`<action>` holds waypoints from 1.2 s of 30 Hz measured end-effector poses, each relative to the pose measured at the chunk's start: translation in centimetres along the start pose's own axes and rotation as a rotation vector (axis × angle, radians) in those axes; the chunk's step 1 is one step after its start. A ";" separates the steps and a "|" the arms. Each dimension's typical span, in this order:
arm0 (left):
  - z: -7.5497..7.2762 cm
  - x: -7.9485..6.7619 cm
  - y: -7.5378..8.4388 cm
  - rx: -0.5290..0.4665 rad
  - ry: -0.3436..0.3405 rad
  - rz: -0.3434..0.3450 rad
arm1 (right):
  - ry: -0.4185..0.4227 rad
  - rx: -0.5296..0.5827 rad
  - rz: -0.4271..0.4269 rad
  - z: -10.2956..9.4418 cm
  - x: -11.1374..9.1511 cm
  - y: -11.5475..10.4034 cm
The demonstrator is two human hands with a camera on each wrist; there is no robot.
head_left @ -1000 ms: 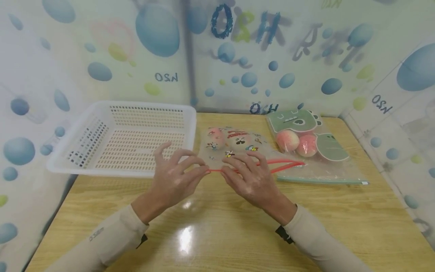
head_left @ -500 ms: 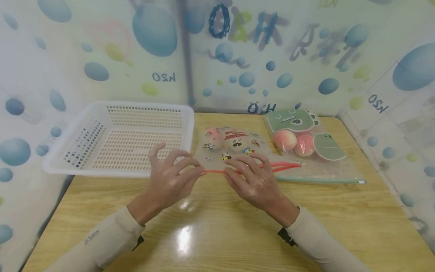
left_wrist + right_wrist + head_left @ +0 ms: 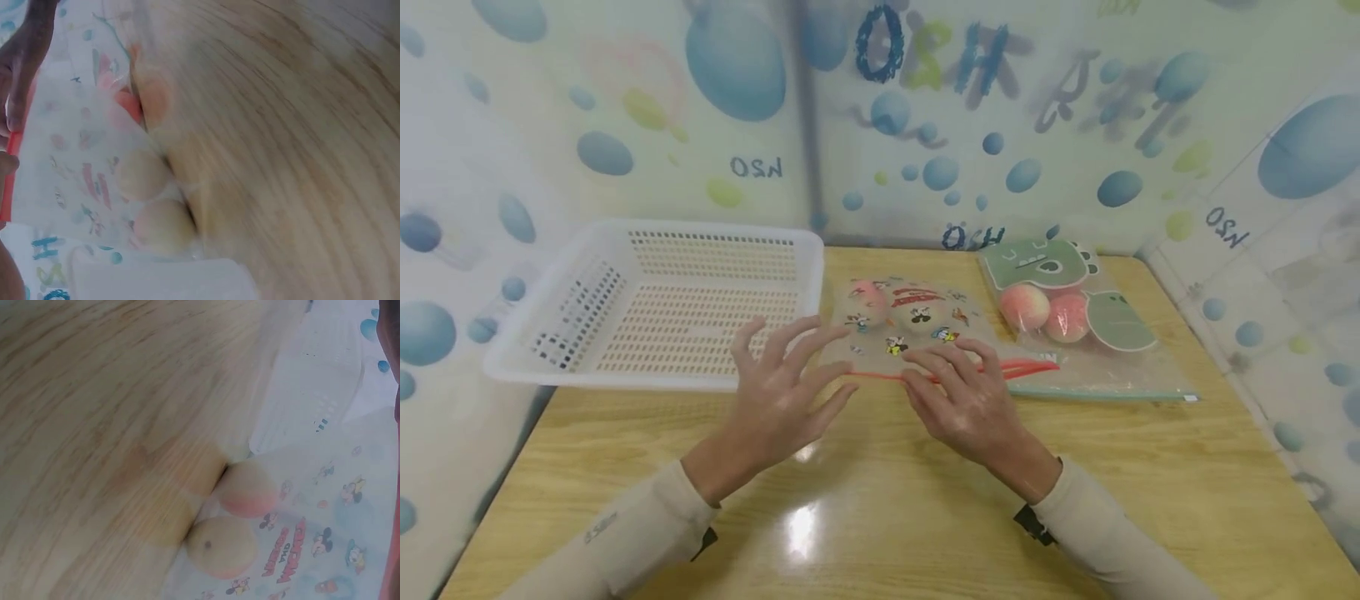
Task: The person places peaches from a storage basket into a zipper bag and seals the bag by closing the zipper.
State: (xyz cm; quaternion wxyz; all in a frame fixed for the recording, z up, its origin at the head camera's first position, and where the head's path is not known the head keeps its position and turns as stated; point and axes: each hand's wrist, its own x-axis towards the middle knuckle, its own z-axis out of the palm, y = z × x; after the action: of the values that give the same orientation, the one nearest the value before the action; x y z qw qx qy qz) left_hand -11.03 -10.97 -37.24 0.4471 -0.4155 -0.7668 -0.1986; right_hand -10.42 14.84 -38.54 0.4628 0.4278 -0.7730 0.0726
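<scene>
A clear zip bag [image 3: 880, 337] with cartoon prints and a red top strip [image 3: 880, 376] lies mid-table; pinkish peaches [image 3: 222, 547] show through it. My left hand [image 3: 778, 400] is at the strip's left end, its fingers spread and thumb apart from the forefinger. My right hand [image 3: 966, 404] pinches the red strip farther right between thumb and fingers. The left wrist view shows the bag with round peaches [image 3: 165, 225] at its bottom, the right hand's fingers [image 3: 22, 103] on the strip.
A white perforated basket [image 3: 812, 275] stands at the left beside the bag. At the right lies a second zip bag [image 3: 1150, 375] with a green print and two peaches [image 3: 1024, 307] in it. A patterned wall [image 3: 925, 125] rises behind the wooden table [image 3: 887, 517].
My left hand has let go of the strip's left end and its fingers have spread. The right hand keeps its pinch on the strip. The view has shifted slightly.
</scene>
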 end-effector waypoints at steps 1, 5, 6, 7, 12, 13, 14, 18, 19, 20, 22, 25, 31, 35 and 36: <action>0.0 0.1 0.2 0.003 -0.013 0.000 | 0.001 0.002 0.006 0.0 0.0 0.0; 0.3 0.5 0.6 0.009 -0.036 0.005 | -0.003 0.010 0.018 0.1 0.0 -0.1; 0.4 0.5 0.6 0.006 -0.040 0.003 | -0.005 0.010 0.018 0.2 0.0 -0.2; 0.5 0.5 0.6 0.002 -0.038 0.001 | -0.003 0.008 0.016 0.3 0.0 -0.2; 0.6 0.5 0.6 -0.026 -0.040 -0.007 | 0.005 -0.001 0.018 0.3 -0.2 -0.2; 0.6 0.5 0.6 -0.033 -0.045 -0.009 | 0.007 -0.002 0.020 0.2 -0.3 -0.2; 0.6 0.5 0.6 -0.039 -0.050 -0.011 | 0.008 -0.003 0.021 0.2 -0.3 -0.2; 0.6 0.4 0.7 -0.052 -0.045 -0.015 | 0.007 -0.003 0.024 0.0 -0.4 -0.1; 0.6 0.4 0.7 -0.055 -0.041 -0.013 | 0.008 -0.004 0.024 0.0 -0.4 -0.1; 0.6 0.4 0.7 -0.055 -0.039 -0.011 | 0.006 -0.004 0.025 0.0 -0.4 -0.1; 0.6 0.3 0.7 -0.056 -0.039 -0.009 | 0.001 -0.003 0.029 0.0 -0.4 -0.1; 0.5 0.2 0.7 -0.052 -0.041 -0.009 | -0.008 -0.001 0.038 -0.1 -0.5 -0.1; 0.6 0.1 0.7 -0.052 -0.045 -0.010 | -0.011 0.008 0.046 -0.5 -0.9 0.0; 0.7 0.1 0.8 -0.054 -0.040 -0.004 | -0.010 0.011 0.056 -0.7 -1.2 0.0; 0.7 0.1 0.8 -0.054 -0.037 -0.001 | -0.010 0.011 0.059 -0.7 -1.3 0.0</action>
State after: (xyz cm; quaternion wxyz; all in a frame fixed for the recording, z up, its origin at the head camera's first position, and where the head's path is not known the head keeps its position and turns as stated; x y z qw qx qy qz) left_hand -10.78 -9.98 -37.58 0.4213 -0.4306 -0.7695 -0.2120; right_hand -9.69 15.99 -39.15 0.4544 0.4078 -0.7871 0.0881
